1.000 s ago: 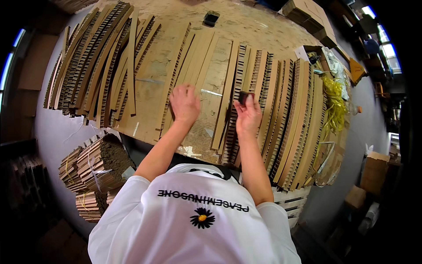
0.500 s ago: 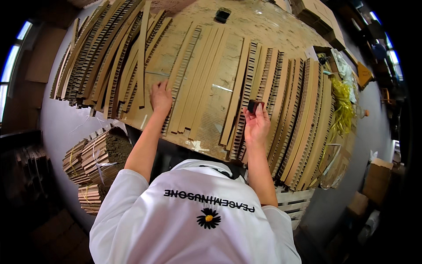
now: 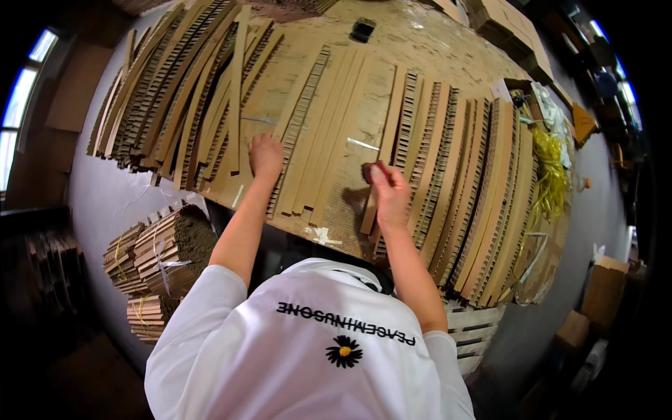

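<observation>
My left hand (image 3: 265, 157) rests on the table's cardboard cover with bent fingers, against the left edge of a long cardboard strip (image 3: 302, 105) with a ridged side. Pinched in my right hand (image 3: 391, 199) is a small dark reddish block (image 3: 368, 172), whose exact kind I cannot make out. It hovers above the table between two groups of strips. Several flat brown strips (image 3: 329, 133) lie side by side just right of the ridged one. Further right, more ridged cardboard strips (image 3: 437, 168) stand in a row beside my right hand.
A heap of cardboard strips (image 3: 175, 91) fills the table's left. A small black open box (image 3: 362, 30) sits at the back. Yellow strapping (image 3: 549, 164) hangs at the right edge. Tied bundles of cardboard (image 3: 157, 255) stand lower left, below the table.
My right hand has moved left off the right-hand strips and turned over, bringing the dark block with it. My left hand stays by the ridged strip; the whole view has shifted slightly.
</observation>
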